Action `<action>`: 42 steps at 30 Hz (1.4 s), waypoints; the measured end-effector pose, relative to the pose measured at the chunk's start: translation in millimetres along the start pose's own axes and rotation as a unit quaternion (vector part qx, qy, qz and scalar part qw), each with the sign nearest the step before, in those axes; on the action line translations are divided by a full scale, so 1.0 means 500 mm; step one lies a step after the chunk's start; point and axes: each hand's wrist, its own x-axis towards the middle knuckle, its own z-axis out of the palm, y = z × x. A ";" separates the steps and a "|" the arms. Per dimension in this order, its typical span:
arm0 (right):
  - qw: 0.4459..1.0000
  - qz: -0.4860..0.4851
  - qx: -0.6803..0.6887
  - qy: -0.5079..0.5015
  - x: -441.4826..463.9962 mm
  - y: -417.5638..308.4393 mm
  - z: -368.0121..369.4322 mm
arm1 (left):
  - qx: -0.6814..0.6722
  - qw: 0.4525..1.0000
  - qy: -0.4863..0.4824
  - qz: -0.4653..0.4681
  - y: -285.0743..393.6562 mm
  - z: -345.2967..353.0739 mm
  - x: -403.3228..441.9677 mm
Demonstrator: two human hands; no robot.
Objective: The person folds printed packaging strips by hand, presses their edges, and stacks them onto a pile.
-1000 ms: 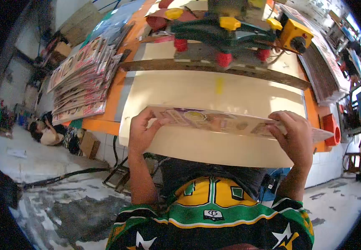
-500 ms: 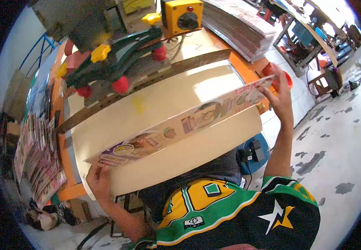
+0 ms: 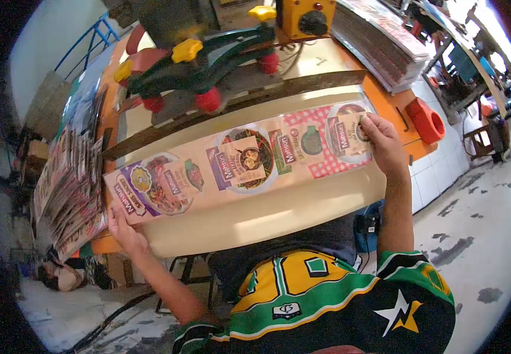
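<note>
A long printed strip (image 3: 199,199) with food pictures and "Mahsuri" lettering lies almost flat, face up, over the cream board (image 3: 267,225) in front of me. Its lower left corner is pinched by my left hand (image 3: 128,233), fingers closed. At the far right end my right hand (image 3: 386,141) grips the strip, thumb on top. Behind the strip's back edge runs a dark metal bar (image 3: 232,112). Just beyond that stand green clamp arms (image 3: 232,50) with yellow knobs and red feet.
A yellow control box (image 3: 298,17) with a black dial stands at the back. Printed sheets form a tall stack (image 3: 385,41) at back right and a slanting pile (image 3: 69,192) at left. A red cylindrical container (image 3: 425,121) sits at the orange table's (image 3: 385,106) right corner.
The strip has turned from a steep tilt to nearly flat, its printed face now plainly visible. Both hands still hold its ends. The camera view has shifted, moving the bench rightward in it.
</note>
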 end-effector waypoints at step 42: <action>0.996 -0.013 0.068 0.049 -0.007 0.015 0.078 | -0.130 0.989 0.066 -0.007 -0.041 -0.091 0.005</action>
